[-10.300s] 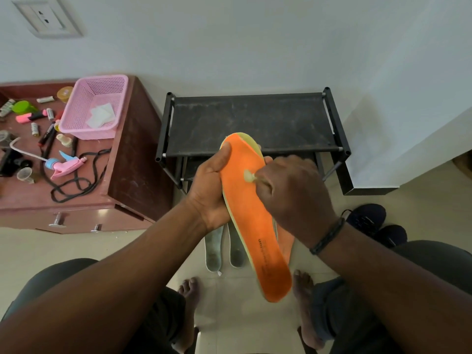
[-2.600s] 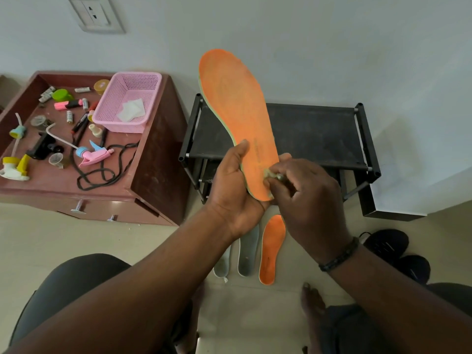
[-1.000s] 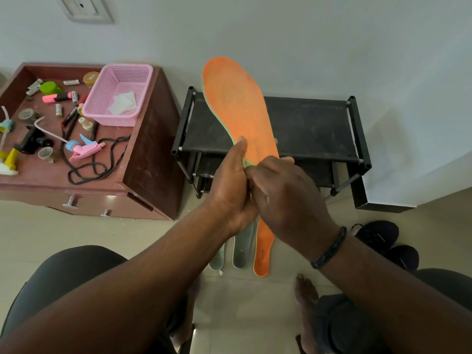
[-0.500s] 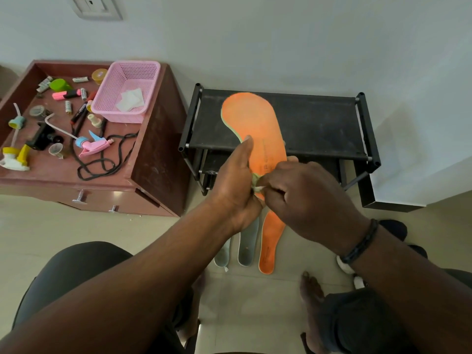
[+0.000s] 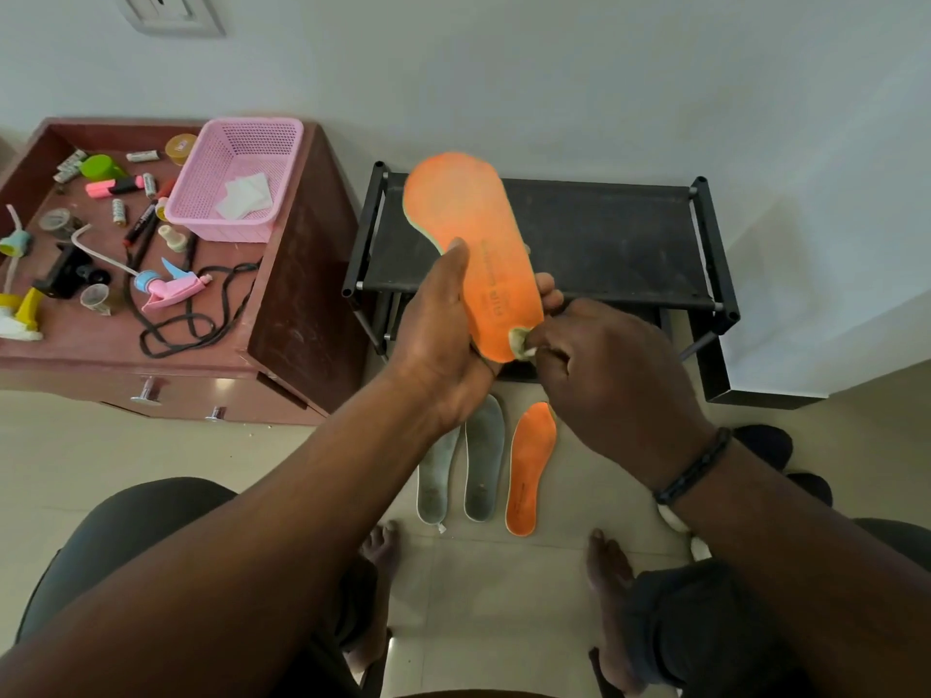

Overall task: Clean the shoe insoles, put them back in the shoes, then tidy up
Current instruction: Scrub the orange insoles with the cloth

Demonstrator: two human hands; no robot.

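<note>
Head view: left hand grips the orange insole above the shoe rack; right hand, pinching a small wipe, has shifted to the heel edge, so wiping is probably nearly done.

Held insole orange, pale green edge. Floor insoles: two grey, one orange. Basket pink, rack black, desk reddish-brown.

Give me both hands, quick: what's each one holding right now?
Left hand: grip closed round the heel end of the orange insole, holding it up.
Right hand: pinching a small pale wipe against the insole's heel.
</note>
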